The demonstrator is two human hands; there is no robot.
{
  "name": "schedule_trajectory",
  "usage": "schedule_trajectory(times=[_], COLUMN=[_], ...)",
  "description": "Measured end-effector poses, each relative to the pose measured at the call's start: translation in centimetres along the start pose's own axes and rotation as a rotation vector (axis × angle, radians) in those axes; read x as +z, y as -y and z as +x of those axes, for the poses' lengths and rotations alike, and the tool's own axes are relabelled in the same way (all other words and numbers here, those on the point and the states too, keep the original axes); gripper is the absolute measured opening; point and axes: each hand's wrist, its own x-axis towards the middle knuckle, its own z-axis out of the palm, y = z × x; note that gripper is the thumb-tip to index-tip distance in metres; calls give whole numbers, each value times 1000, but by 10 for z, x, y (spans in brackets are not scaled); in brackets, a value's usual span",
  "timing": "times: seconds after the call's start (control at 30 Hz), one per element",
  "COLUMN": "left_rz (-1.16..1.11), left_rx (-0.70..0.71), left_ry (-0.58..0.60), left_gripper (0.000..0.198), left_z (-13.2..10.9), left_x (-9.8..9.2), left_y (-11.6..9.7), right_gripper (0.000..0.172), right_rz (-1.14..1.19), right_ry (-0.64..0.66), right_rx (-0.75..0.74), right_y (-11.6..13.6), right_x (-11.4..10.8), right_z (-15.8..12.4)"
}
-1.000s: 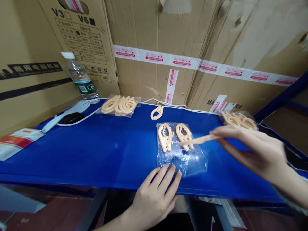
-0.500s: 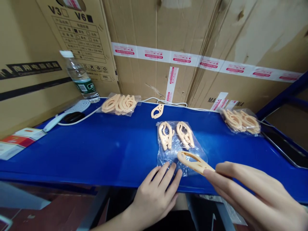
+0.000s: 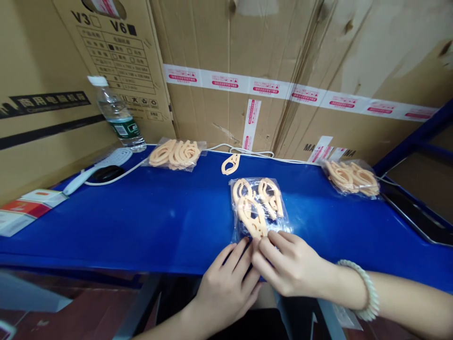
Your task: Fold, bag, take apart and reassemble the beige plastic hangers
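Note:
A clear plastic bag [image 3: 283, 221] lies near the front edge of the blue table [image 3: 159, 222] with two peach plastic hangers inside, one of them [image 3: 272, 197] on the right. A third peach hanger [image 3: 252, 219] sits at the bag's mouth, partly inside. My right hand [image 3: 290, 269] pinches the near end of that hanger. My left hand [image 3: 228, 283] rests with fingers stretched flat on the bag's near edge, touching my right hand. A loose peach hanger [image 3: 230, 164] lies farther back.
A filled bag of hangers [image 3: 175, 153] lies at the back left, another filled bag [image 3: 352, 177] at the back right. A water bottle [image 3: 116, 115], a white brush [image 3: 97, 169], a white cable [image 3: 255, 153] and small boxes [image 3: 26, 208] sit to the left. Cardboard cartons [image 3: 283, 61] wall the back.
My right hand carried a peach hanger from the right side down to the bag's mouth and has pushed it partly in. My left hand stayed on the bag's near edge.

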Motion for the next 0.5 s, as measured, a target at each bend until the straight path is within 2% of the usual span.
schedule_trajectory(times=[0.1, 0.2, 0.33, 0.4, 0.5], left_rz=[8, 6, -176, -324, -243], left_rx=[2, 14, -5, -107, -273], left_ry=[-23, -31, -47, -38, -13], left_gripper=[31, 33, 36, 36, 31], left_z=[0, 0, 9, 18, 31], left_x=[3, 2, -17, -30, -39], left_y=[-1, -1, 2, 7, 19], right_gripper=[22, 26, 26, 25, 25], right_rz=[-45, -41, 1, 4, -21], right_ry=[11, 47, 71, 66, 69], right_rx=[-27, -21, -4, 5, 17], right_y=[-2, 4, 11, 10, 6], right_x=[5, -4, -17, -19, -15], right_z=[3, 3, -2, -5, -8])
